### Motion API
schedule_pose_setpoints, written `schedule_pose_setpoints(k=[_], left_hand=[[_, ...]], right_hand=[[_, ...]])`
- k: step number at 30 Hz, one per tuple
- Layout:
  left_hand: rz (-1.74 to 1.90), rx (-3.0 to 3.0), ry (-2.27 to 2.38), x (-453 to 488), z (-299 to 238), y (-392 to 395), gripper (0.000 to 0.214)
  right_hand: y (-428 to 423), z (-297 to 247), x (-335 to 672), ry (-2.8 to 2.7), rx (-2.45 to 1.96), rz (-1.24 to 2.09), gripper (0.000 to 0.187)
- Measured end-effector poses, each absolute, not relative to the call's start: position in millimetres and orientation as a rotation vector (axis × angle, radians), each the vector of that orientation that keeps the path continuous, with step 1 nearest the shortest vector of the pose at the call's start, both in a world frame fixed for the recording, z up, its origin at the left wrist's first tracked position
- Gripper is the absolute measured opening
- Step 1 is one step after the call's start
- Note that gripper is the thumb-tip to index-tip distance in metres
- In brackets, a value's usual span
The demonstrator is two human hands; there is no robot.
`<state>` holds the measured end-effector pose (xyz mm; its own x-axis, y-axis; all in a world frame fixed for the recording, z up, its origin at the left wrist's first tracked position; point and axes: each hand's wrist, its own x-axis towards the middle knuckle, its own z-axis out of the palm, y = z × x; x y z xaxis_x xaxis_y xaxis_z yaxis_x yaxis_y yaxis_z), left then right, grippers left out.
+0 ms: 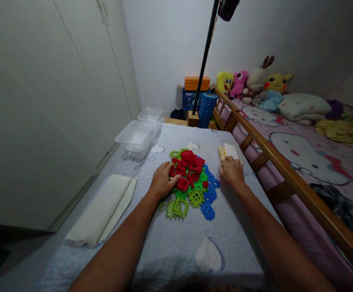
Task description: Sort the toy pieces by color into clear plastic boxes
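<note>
A heap of flat plastic building pieces lies in the middle of the blue-covered table [176,251]: red pieces [188,164] on top, green pieces [182,202] in front, blue pieces [211,194] on the right. My left hand [162,180] rests on the heap's left side, fingers curled on red pieces. My right hand [231,170] is at the near edge of a small clear box of yellow pieces [228,152], fingers bent down on it.
Two clear plastic containers [136,136] stand at the far left of the table, a folded white cloth [103,211] at the near left. A wooden bed rail [279,162] runs along the right. A black pole [205,56] rises behind the table, plush toys [249,83] beyond.
</note>
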<state>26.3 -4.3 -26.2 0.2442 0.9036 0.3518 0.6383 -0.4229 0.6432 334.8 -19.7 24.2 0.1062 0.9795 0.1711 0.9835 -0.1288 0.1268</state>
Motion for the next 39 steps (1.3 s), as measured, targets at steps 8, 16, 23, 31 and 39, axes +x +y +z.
schedule_pose_setpoints(k=[8,16,23,31,39], left_hand=[[1.08,2.251,1.422,30,-24,-10,0.045],[1.231,2.333,1.357,42,3,-30,0.034],[1.011,2.099,0.923,103,28,-64,0.038],[0.791,1.524,1.046,172,26,-46,0.056],[0.841,1.435,1.107,189,16,-38,0.053]], right_hand=[[-72,39,307,-2.174,-2.088,-0.191,0.024],[7,38,389,-1.521,-2.11,-0.176,0.037],[41,14,416,-1.348,-2.126,0.12,0.027],[37,11,404,-1.348,-1.986,0.088,0.032],[20,18,384,-1.405,-1.997,0.062,0.028]])
